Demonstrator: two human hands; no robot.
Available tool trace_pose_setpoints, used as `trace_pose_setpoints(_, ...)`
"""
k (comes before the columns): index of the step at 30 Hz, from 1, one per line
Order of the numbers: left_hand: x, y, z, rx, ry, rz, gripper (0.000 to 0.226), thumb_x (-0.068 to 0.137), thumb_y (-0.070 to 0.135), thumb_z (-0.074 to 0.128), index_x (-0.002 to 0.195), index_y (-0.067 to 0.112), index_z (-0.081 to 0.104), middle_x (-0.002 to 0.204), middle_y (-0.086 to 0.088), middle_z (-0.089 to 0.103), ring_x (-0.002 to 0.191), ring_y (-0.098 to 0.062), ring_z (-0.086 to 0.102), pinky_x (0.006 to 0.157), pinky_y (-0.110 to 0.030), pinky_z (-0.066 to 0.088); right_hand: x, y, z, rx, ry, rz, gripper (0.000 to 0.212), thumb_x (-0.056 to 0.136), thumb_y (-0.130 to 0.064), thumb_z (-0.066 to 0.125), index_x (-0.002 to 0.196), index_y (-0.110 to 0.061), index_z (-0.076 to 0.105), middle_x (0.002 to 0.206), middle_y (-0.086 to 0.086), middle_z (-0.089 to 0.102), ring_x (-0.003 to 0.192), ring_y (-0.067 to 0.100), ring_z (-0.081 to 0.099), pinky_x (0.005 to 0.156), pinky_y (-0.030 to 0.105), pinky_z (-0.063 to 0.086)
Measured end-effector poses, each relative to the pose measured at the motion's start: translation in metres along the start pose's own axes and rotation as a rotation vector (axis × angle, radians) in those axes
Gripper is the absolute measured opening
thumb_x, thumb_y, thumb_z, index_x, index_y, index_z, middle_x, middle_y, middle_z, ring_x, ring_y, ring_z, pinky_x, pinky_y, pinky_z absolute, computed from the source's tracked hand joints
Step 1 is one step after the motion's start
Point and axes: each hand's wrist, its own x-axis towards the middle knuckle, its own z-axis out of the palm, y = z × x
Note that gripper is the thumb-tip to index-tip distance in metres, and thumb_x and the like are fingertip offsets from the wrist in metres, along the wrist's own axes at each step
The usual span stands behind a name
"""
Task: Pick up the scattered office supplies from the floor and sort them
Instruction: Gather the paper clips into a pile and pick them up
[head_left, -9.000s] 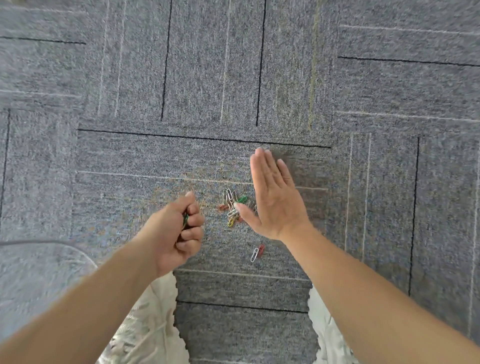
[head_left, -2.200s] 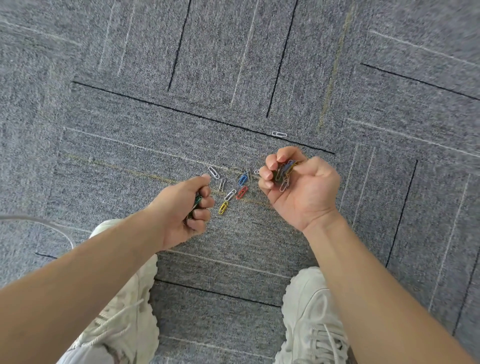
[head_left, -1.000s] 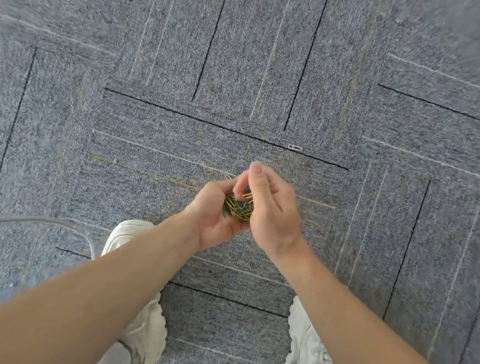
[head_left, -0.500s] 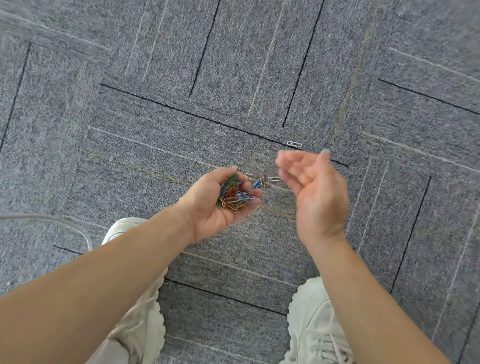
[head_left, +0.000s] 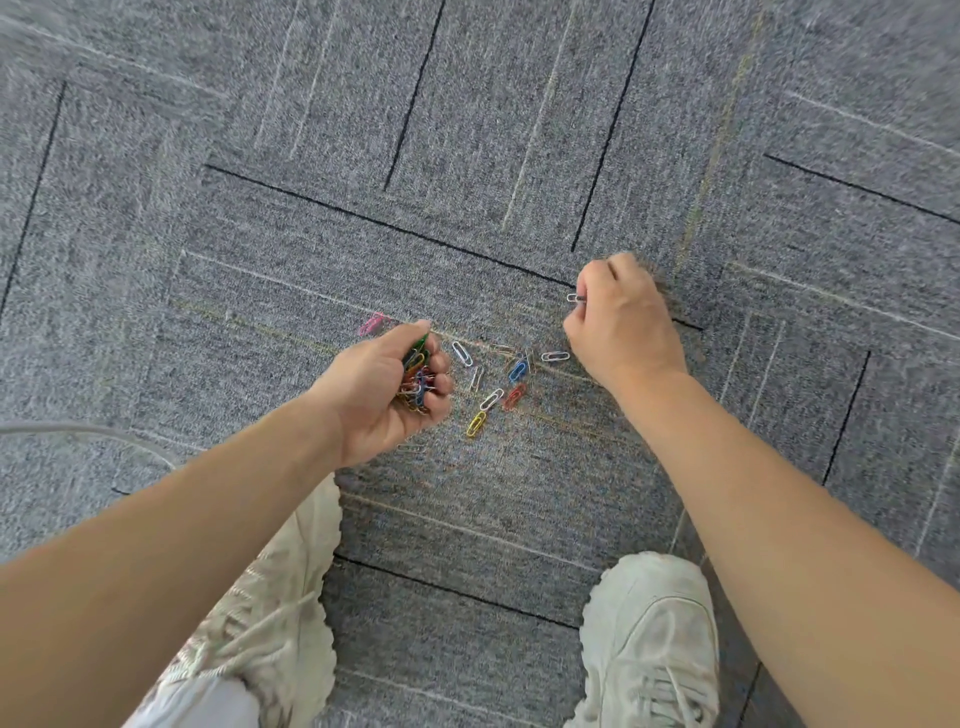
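Head view: carpet (head_left: 260, 208) around paperclips (head_left: 518, 370)

The carpet (head_left: 467, 130) is flecked in mottled grey and is crossed by thin black, pale and faint yellowish lines. A pink clip (head_left: 372, 323), a blue clip (head_left: 517, 370), a red clip (head_left: 514, 396), a yellow clip (head_left: 476, 423) and a white clip (head_left: 574, 298) are seen. Green, yellow, red and blue are mixed in the bunch of clips (head_left: 415, 379). The shoes (head_left: 654, 639) are coloured off-white, the cable (head_left: 78, 431) pale grey.
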Motion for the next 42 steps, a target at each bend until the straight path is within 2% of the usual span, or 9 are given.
trace_pose_setpoints(6, 0.003, -0.002, -0.002, 0.113, 0.049, 0.010, 0.027, 0.101, 0.028, 0.051, 0.076, 0.017, 0.049, 0.067, 0.000, 0.050, 0.056, -0.011, 0.045, 0.043, -0.019, 0.036, -0.010, 0.005, -0.010, 0.164, -0.142, 0.022, 0.006, 0.089, -0.013, 0.061, 0.088, -0.013, 0.056, 0.086, 0.001, 0.059, 0.076, 0.019, 0.056, 0.065, 0.028, 0.048)
trace_pose_setpoints(11, 0.004, -0.003, -0.009, 0.223, 0.104, -0.029, 0.032, 0.099, 0.036, 0.055, 0.072, 0.019, 0.047, 0.062, 0.003, 0.047, 0.053, -0.010, 0.040, 0.037, -0.017, 0.029, -0.039, 0.001, -0.012, 0.333, -0.276, -0.027, 0.017, 0.091, -0.007, 0.061, 0.107, -0.014, 0.061, 0.085, -0.007, 0.061, 0.070, 0.005, 0.058, 0.060, 0.014, 0.047)
trace_pose_setpoints(16, 0.001, -0.006, -0.014, 0.276, 0.148, -0.023, 0.033, 0.099, 0.035, 0.055, 0.072, 0.019, 0.046, 0.060, 0.003, 0.045, 0.050, -0.010, 0.039, 0.039, -0.017, 0.026, -0.048, -0.002, 0.005, 0.165, -0.195, -0.049, 0.023, 0.095, -0.020, 0.062, 0.117, -0.012, 0.063, 0.101, 0.001, 0.062, 0.085, 0.016, 0.061, 0.081, 0.036, 0.056)
trace_pose_setpoints(26, 0.003, -0.003, -0.019, 0.289, 0.174, -0.034, 0.032, 0.097, 0.035, 0.057, 0.071, 0.019, 0.048, 0.061, 0.002, 0.048, 0.051, -0.010, 0.041, 0.038, -0.018, 0.029, -0.026, -0.006, -0.004, 0.137, -0.391, 0.157, 0.022, 0.090, -0.031, 0.067, 0.071, -0.025, 0.061, 0.065, -0.005, 0.064, 0.055, 0.011, 0.058, 0.055, 0.028, 0.047)
trace_pose_setpoints(29, 0.003, -0.003, -0.020, 0.283, 0.165, -0.033, 0.031, 0.098, 0.034, 0.057, 0.072, 0.019, 0.048, 0.062, 0.001, 0.048, 0.051, -0.011, 0.042, 0.038, -0.018, 0.030, -0.033, -0.004, -0.005, 0.518, -0.296, 0.242, 0.018, 0.085, -0.018, 0.068, 0.069, -0.015, 0.061, 0.063, -0.005, 0.061, 0.050, 0.007, 0.051, 0.051, 0.018, 0.043)
trace_pose_setpoints(32, 0.002, -0.002, -0.023, 0.246, 0.126, -0.042, 0.032, 0.098, 0.034, 0.057, 0.071, 0.018, 0.048, 0.062, 0.001, 0.047, 0.051, -0.011, 0.041, 0.038, -0.018, 0.029, -0.043, -0.006, -0.011, 1.469, -0.366, 0.501, 0.018, 0.085, 0.004, 0.062, 0.073, -0.008, 0.057, 0.077, 0.006, 0.063, 0.066, 0.012, 0.058, 0.062, 0.022, 0.052)
trace_pose_setpoints(34, 0.001, -0.002, -0.025, 0.224, 0.094, -0.049, 0.032, 0.098, 0.034, 0.057, 0.071, 0.019, 0.048, 0.063, 0.001, 0.046, 0.052, -0.011, 0.040, 0.038, -0.018, 0.029, -0.050, -0.008, -0.012, 1.827, -0.455, 0.569, 0.020, 0.081, 0.007, 0.061, 0.072, -0.009, 0.054, 0.080, 0.011, 0.065, 0.067, 0.017, 0.061, 0.061, 0.023, 0.055)
trace_pose_setpoints(37, -0.002, -0.002, -0.028, 0.225, 0.071, -0.061, 0.034, 0.099, 0.036, 0.055, 0.071, 0.019, 0.046, 0.063, 0.002, 0.044, 0.051, -0.011, 0.040, 0.038, -0.017, 0.027, -0.054, -0.017, -0.008, 1.872, -0.545, 0.539, 0.016, 0.079, 0.004, 0.065, 0.078, -0.009, 0.057, 0.081, 0.014, 0.067, 0.065, 0.019, 0.063, 0.056, 0.023, 0.056)
trace_pose_setpoints(42, -0.009, -0.003, -0.042, 0.202, 0.117, -0.075, 0.034, 0.099, 0.035, 0.056, 0.071, 0.019, 0.046, 0.062, 0.002, 0.044, 0.049, -0.011, 0.039, 0.037, -0.017, 0.026, -0.043, -0.042, -0.005, 1.667, -0.607, 0.467, 0.043, 0.084, 0.004, 0.066, 0.123, -0.010, 0.058, 0.086, 0.013, 0.067, 0.075, 0.020, 0.067, 0.064, 0.024, 0.057)
